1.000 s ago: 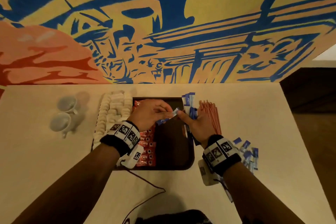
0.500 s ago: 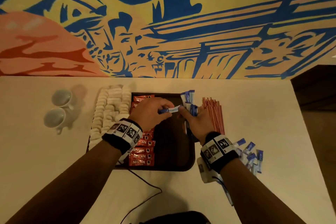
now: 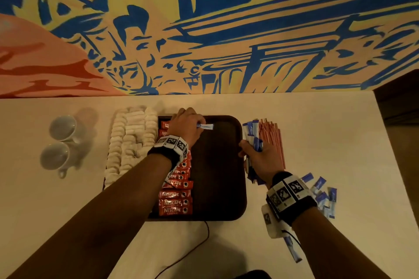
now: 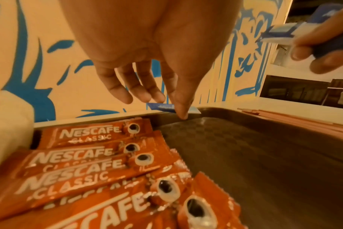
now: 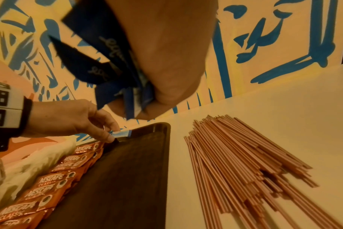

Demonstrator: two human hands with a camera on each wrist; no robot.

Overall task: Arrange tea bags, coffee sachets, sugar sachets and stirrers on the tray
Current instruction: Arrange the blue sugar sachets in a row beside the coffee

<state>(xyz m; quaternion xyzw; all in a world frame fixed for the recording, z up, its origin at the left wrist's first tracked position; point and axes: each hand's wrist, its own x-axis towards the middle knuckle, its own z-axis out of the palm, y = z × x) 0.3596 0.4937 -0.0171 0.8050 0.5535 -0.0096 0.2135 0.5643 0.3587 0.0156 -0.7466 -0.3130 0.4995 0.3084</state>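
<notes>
Pinching one blue-and-white sugar sachet (image 3: 205, 126) between thumb and forefinger, the left hand (image 3: 186, 125) holds it low over the far end of the dark tray (image 3: 223, 188), just beside the top of the row of red coffee sachets (image 3: 175, 201). The right hand (image 3: 260, 159) is curled round a fanned bunch of sugar sachets (image 3: 251, 137) at the tray's right rim, with the pink stirrers (image 3: 272, 140) lying on the table just beyond and more loose sachets (image 3: 323, 195) near the wrist. White tea bags (image 3: 129, 140) line the tray's left side. The sachet looks very light and thin, a flat paper sleeve that probably bends easily and slides on the tray's surface; a grip at one sealed end, as now, likely lets the free end be laid down first. The bundle seems apt to splay or slip, so a firm squeeze across its middle suits it.
</notes>
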